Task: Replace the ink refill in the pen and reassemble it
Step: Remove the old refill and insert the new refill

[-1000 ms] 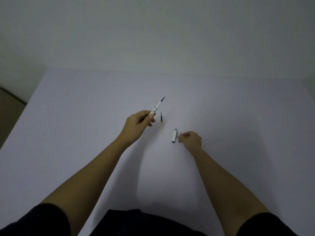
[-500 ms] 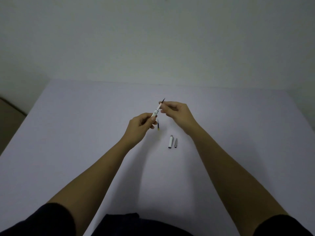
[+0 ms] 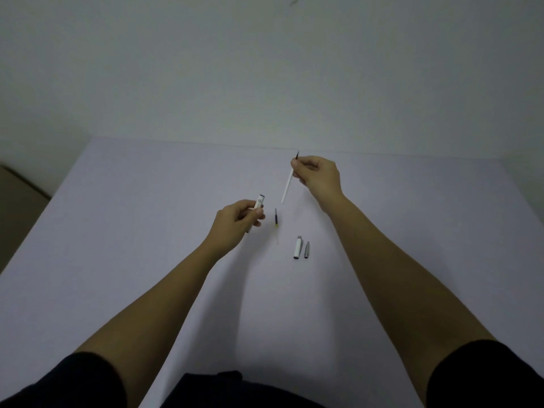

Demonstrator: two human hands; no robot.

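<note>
My left hand (image 3: pixel 237 220) grips the white pen barrel (image 3: pixel 259 202), whose open end points up and away. My right hand (image 3: pixel 318 175) pinches a thin white ink refill (image 3: pixel 287 187) near its dark tip, fully out of the barrel and hanging above the table. A second refill (image 3: pixel 276 219), dark with a yellow band and a clear tail, lies on the table between my hands. A white pen section (image 3: pixel 298 247) and a small grey tip piece (image 3: pixel 307 250) lie side by side nearer to me.
The white table (image 3: pixel 147 231) runs to a pale wall at the back. Its left edge drops off beside a brown surface (image 3: pixel 17 201). My dark sleeves show at the bottom corners.
My right hand left the parts on the table, reached the refill tip, and has pulled the white refill out of the barrel, up and to the right. The left hand kept the barrel.
</note>
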